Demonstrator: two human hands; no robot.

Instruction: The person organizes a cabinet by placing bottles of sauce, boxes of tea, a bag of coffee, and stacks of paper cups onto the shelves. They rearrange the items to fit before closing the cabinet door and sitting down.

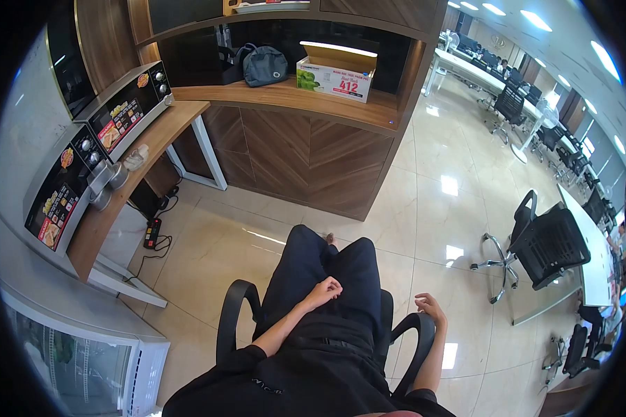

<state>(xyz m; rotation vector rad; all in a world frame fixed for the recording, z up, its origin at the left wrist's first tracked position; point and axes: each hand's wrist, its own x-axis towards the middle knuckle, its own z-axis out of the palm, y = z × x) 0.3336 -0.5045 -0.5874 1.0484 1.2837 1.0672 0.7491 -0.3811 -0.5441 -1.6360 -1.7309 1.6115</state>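
Note:
My left hand (323,292) rests on my lap over the dark trousers (292,267), its fingers curled in with nothing visible in them. Beyond the chair's right armrest (416,340), my right hand (431,306) hangs loosely, fingers bent but apart and holding nothing. My right forearm lies along the outer side of that armrest. The left armrest (233,313) of the black chair stands beside my left leg, apart from the hand.
Two microwaves (129,115) and metal cups (101,182) stand on the wooden counter at left, above a power strip (152,234). A glass-front fridge (76,354) is nearer. Ahead, a shelf holds a grey bag (264,66) and carton (335,75). An office chair (546,243) stands right.

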